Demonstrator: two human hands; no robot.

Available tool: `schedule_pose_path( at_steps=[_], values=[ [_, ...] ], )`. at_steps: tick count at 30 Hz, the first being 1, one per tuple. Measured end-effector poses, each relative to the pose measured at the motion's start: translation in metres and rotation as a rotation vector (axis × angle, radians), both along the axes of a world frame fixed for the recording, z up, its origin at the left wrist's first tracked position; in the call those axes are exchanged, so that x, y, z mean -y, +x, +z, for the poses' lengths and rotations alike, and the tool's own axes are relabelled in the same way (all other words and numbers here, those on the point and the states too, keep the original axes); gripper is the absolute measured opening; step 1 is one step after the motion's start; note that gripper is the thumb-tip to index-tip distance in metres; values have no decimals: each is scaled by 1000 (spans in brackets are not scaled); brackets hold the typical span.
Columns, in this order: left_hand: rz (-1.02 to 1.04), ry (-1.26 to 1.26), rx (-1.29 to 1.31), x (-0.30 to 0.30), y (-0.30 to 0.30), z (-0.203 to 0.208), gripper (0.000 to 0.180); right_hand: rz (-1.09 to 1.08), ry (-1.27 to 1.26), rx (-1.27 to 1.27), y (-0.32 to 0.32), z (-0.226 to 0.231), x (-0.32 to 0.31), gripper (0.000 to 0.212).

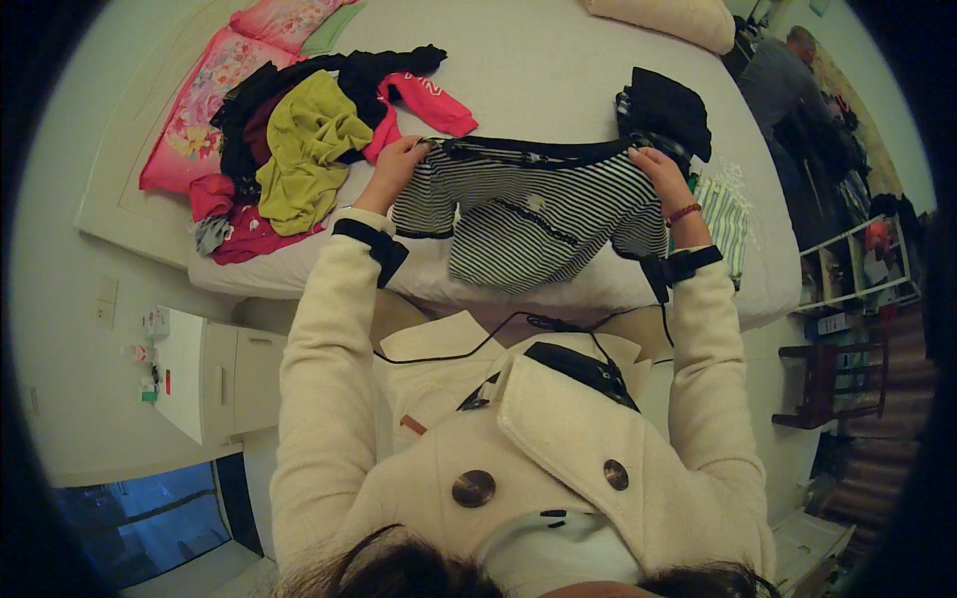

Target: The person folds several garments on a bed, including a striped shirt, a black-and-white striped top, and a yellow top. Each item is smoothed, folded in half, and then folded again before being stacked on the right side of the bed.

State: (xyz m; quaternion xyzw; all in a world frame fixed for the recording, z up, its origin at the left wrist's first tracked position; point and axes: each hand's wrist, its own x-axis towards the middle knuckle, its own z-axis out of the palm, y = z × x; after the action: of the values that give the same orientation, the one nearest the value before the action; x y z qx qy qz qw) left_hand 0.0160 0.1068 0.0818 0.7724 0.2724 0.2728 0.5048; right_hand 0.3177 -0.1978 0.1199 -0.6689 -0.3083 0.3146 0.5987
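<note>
A black-and-white striped knit top (558, 224) with a black band along its upper edge hangs stretched between my hands, over the near edge of the bed. My left hand (400, 164) pinches one end of that band, and my right hand (658, 174) grips the other end. The lower part of the top droops toward me. Just beyond my right hand lies a stack of dark folded clothes (668, 112). Left of my left hand is a loose heap of garments, among them a yellow-green one (314, 140) and a red one with a sleeve (439, 105).
The bed (528, 60) has a pale sheet. Pink floral pillows (204, 115) lie at its left, a rolled beige bundle (668, 18) at the far edge. A green-striped cloth (723, 219) is at right. A white cabinet (214, 374), a chair (837, 379) and another person (788, 85) stand around.
</note>
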Motion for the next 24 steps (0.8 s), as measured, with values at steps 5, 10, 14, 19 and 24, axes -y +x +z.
schedule_pose_path(
  at_steps=[5, 10, 14, 19, 24],
  values=[
    [41, 192, 13, 3, 1, 26, 22, -6, -21, 118, 3, 9, 2, 21],
    [-23, -234, 182, 0, 10, 74, 26, 10, 0, 174, 13, 28, 5, 20],
    [-218, -173, 122, 4, 6, 91, 28, 105, 9, 185, 24, 23, 9, 20],
    [-357, 497, -360, 0, 10, 95, 30, 38, -74, 477, 43, 32, -5, 22],
    [290, 711, 83, -29, 41, 173, 32, -256, 176, 731, 56, 126, -25, 22]
  ],
)
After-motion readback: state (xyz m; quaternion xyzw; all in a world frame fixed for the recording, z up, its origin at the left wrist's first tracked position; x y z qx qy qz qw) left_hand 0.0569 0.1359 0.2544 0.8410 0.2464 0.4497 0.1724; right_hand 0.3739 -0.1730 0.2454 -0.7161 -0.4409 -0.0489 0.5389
